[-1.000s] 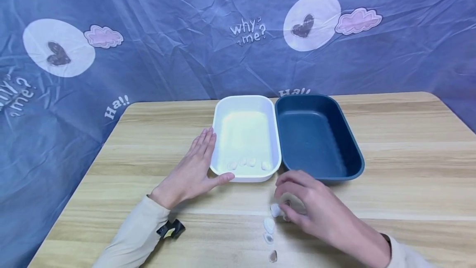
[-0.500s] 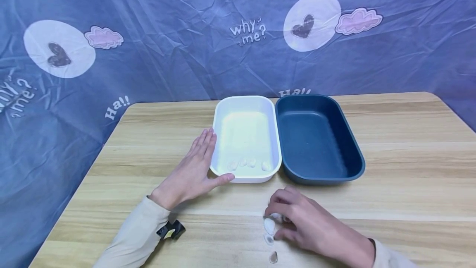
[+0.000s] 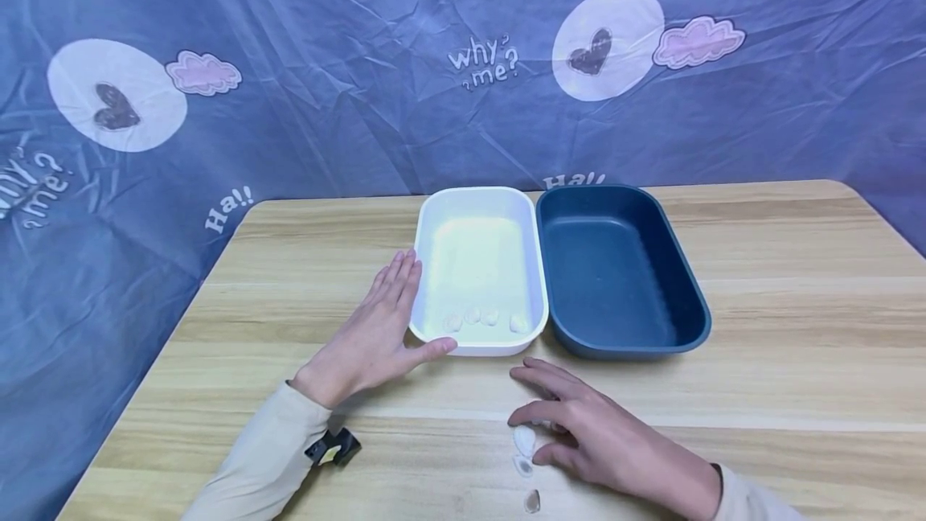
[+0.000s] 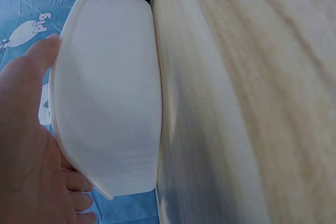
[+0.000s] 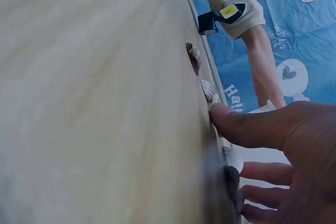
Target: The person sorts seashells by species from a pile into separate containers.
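The right grip (image 3: 582, 434) has come nearer to the person, and its fingers are now apart

The bench (image 3: 796, 344) carries two trays: the white tray (image 3: 480, 349) and, just beside it, the blue tray (image 3: 651, 353). The left grip (image 3: 372, 344) has stayed in its place, straight fingers and thumb resting at the white tray's rim.

The change is in the right grip. One second ago it was closer to the blue tray with bent fingers; half a second ago they were gathered low. Now thumb and fingers are spread, clamped on nothing that I can see. I judge that no shell is yet taken here.

The white shell (image 3: 524, 440) and dark shell (image 5: 231, 180) lie by these fingers; contact I cannot tell. The four pale shells (image 3: 489, 317) remain at the white tray's near end. The grey-centred shell (image 3: 523, 466) is near the thumb, the small brownish shell (image 3: 532, 501) farther.
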A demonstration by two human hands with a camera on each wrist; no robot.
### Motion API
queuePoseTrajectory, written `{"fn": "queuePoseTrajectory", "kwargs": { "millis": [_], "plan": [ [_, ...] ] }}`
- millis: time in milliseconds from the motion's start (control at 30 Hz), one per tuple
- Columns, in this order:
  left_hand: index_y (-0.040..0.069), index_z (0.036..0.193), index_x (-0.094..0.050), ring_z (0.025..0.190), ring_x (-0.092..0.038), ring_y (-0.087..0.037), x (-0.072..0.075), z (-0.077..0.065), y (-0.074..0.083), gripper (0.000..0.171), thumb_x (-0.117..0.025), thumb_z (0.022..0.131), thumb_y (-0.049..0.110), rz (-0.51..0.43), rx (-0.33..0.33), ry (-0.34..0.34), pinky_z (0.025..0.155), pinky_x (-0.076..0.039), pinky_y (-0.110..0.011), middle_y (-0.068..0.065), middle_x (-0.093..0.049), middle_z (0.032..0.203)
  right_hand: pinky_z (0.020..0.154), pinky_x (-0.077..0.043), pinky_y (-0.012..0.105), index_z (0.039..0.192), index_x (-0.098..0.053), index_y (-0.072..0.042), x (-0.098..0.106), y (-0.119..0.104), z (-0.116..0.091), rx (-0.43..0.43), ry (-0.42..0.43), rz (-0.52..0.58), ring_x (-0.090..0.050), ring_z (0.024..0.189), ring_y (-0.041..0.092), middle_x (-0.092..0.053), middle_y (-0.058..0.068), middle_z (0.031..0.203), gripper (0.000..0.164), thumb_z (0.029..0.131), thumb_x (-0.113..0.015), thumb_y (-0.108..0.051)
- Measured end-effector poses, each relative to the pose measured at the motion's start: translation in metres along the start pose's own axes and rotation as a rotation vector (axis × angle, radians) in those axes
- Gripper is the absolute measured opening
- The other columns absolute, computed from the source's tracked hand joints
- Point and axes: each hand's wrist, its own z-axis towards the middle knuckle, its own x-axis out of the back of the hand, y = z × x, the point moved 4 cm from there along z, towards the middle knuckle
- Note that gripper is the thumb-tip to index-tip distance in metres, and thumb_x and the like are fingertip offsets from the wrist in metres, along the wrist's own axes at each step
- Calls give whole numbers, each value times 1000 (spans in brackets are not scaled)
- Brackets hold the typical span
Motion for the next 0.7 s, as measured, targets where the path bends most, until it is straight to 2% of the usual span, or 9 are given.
{"fn": "queuePoseTrajectory", "kwargs": {
  "millis": [300,500,700],
  "plan": [
    [-6,151,-4,147,5,-28,0,0,0,110,-37,86,77,8,-5,7,120,-3,-39,-23,-1,159,104,-42,48,115,-71,-28,-5,7,-2,-21,-12,115,-42,133,35,-49,9,144,38,78,-80,-28],
    [-5,151,-4,147,7,-27,-1,-1,0,110,-36,86,77,-6,6,-3,120,-3,-39,-22,0,159,109,-38,38,102,-71,-33,-7,10,-3,-12,31,152,-44,132,35,-52,8,141,29,76,-81,-28],
    [-5,151,-3,147,8,-26,0,-1,0,111,-36,86,78,-12,10,-3,120,-3,-39,-21,1,159,105,-42,33,94,-65,-34,-7,12,-3,-43,39,169,-44,131,31,-52,5,141,24,76,-80,-32]
  ]
}}
